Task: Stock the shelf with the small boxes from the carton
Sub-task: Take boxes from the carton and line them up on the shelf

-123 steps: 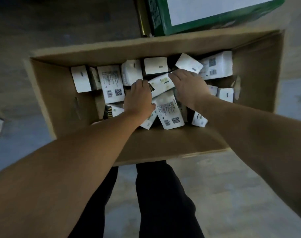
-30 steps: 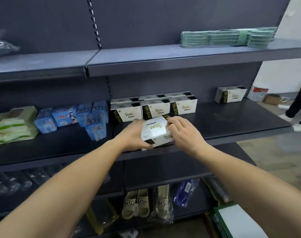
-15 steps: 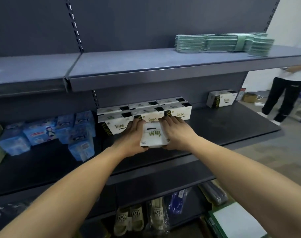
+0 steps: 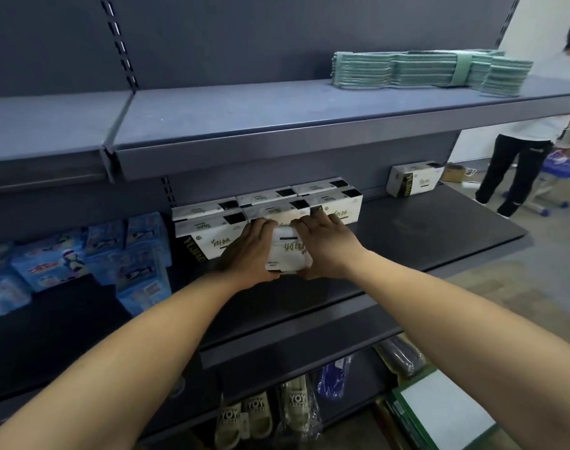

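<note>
A small white box with green lettering sits low over the dark middle shelf, held between both hands. My left hand grips its left side and my right hand grips its right side. Just behind it stands a block of matching white boxes, two rows deep; my fingertips touch the front row. One more such box stands alone at the back right of the same shelf. The carton is out of view.
Blue packets lie on the shelf to the left. Green folded cloths rest on the upper shelf. Bagged slippers fill the bottom shelf, a green-edged box lies lower right. A person stands at the right.
Since the carton, I turned to the shelf holding one box in both hands. Over the last second the box moved forward and down to the front of the stocked row.
</note>
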Tool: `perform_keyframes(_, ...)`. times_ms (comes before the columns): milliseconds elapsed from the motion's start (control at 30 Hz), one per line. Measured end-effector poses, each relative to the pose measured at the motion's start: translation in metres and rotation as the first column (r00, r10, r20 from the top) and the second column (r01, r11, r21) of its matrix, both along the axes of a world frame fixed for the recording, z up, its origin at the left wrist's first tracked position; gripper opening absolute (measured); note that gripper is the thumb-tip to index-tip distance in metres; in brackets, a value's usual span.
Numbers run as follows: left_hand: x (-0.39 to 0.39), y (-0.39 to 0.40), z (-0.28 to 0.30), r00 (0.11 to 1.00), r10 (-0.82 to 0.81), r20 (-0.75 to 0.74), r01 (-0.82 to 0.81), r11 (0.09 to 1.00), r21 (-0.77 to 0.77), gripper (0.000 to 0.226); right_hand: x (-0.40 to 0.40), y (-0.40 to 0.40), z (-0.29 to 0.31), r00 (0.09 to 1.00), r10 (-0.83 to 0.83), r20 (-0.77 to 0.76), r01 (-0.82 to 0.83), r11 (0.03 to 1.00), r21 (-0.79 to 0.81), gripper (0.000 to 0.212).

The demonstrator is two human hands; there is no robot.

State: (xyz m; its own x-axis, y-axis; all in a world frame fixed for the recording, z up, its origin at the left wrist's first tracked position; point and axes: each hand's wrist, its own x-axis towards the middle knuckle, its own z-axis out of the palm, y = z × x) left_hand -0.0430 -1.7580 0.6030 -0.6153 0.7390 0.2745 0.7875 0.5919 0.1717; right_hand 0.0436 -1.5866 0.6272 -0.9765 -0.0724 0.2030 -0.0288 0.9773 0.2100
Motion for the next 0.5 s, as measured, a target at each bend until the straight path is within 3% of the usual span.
perform_keyframes(167, -0.007, 0.006, -0.003, 0.998, 0.037, -0.046, -0.035, 0.998, 0.045, 0.103, -0.002, 0.013, 0.01, 0.998, 0.001, 0.068, -0.005, 0.999, 0.054, 0.117)
perform_keyframes(500, -0.008, 0.009, -0.006, 0.987, 0.021, -0.159, -0.012, 0.998, 0.06, 0.103, -0.012, 0.025, 0.014, 0.99, 0.01, 0.14, -0.016, 0.999, 0.045, 0.115)
